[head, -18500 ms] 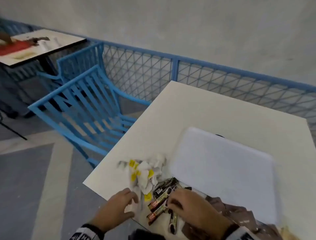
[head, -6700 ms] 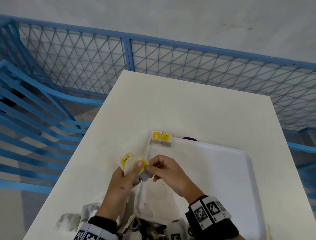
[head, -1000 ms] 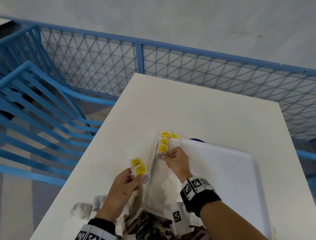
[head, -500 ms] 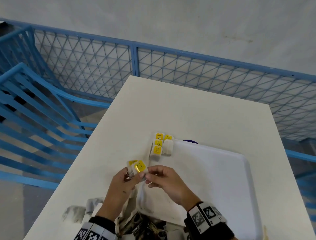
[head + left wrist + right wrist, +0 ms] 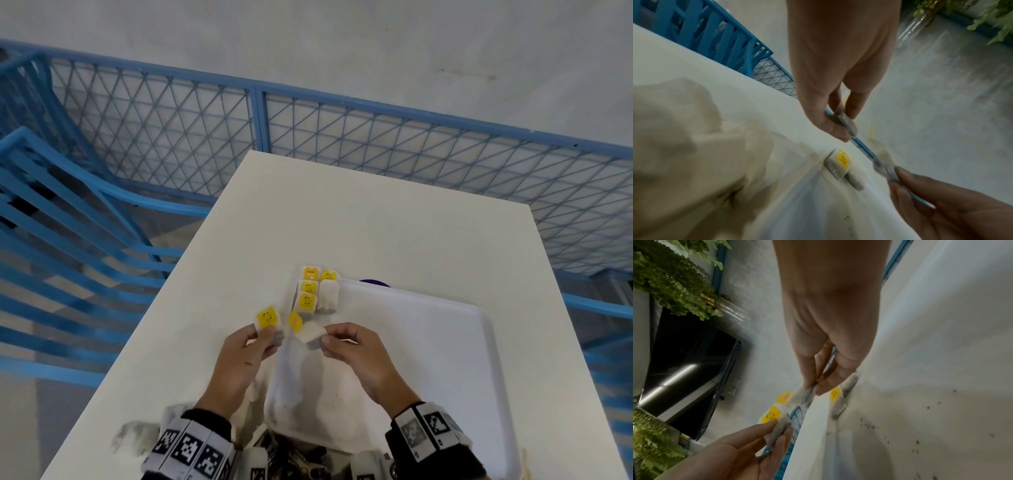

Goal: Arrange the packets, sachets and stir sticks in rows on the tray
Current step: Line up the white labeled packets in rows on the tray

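Taking the white tray (image 5: 428, 342) as the landmark and working outward from its near edge: a jumble of dark packets (image 5: 291, 459) lies at the tray's nearest corner between the two wrists, too cut off by the frame to sort out, and it looks like the stock not yet dealt with. Over the tray's near-left part, the right hand (image 5: 356, 356) pinches one white sachet (image 5: 310, 334) with a yellow label between thumb and fingertips, the other fingers curled behind; the pinch sits at the sachet's end, probably so the packet can be laid flat without the fingers getting under it. Just off the tray's left rim, above the table (image 5: 376, 212), the left hand (image 5: 243, 359) pinches a second yellow-labelled sachet (image 5: 269, 320) between thumb and forefinger, label up. I judge it acts as a holder, keeping the supply close so the right hand can take pieces one at a time. Farther along the same left rim, at the tray's far-left corner, the sachets already set down (image 5: 313, 289) lie flat, touching one another in two short columns, most with yellow labels up and one plain white. Starting in that corner makes sense, since rows can then grow across the bare tray floor. No stir sticks can be made out. Beyond the tray's far rim lie only bare table and a blue mesh fence (image 5: 342, 137).
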Demonstrator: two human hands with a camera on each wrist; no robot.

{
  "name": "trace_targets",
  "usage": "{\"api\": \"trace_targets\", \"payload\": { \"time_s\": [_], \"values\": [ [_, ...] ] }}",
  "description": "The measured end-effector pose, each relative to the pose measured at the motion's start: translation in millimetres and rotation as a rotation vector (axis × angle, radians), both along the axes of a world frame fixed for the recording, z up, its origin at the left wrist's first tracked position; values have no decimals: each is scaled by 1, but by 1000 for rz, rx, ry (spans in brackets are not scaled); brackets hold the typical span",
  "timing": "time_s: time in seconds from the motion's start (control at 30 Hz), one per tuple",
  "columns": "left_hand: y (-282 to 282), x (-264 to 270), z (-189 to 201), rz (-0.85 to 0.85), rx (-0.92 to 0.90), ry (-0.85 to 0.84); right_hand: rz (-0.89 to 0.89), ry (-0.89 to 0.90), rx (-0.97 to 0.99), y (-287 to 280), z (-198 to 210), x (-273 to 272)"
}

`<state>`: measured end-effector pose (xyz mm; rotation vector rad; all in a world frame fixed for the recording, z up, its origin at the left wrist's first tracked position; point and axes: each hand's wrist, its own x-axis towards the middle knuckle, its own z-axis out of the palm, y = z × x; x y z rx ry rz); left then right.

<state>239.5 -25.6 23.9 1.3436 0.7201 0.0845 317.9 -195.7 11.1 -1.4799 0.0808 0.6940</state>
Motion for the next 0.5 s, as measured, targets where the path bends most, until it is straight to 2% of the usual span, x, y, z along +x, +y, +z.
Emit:
{"api": "trace_targets", "payload": {
  "time_s": [0.07,0.13,0.3,0.43,0.5],
  "values": [
    [4,6,-2,-53,80,30,-114,-18,-47,-5,-3,7],
    [6,12,-3,-99,142,46,-136,-11,-47,-7,-5,12],
    [-1,20,10,-104,87,-15,117,-12,-45,-4,-3,7],
    [4,22,23,-16,76,-84,305,-118,-219,-6,-1,4],
    [12,23,27,56,81,-120,295,-147,-288,-10,-1,6]
  ]
}}
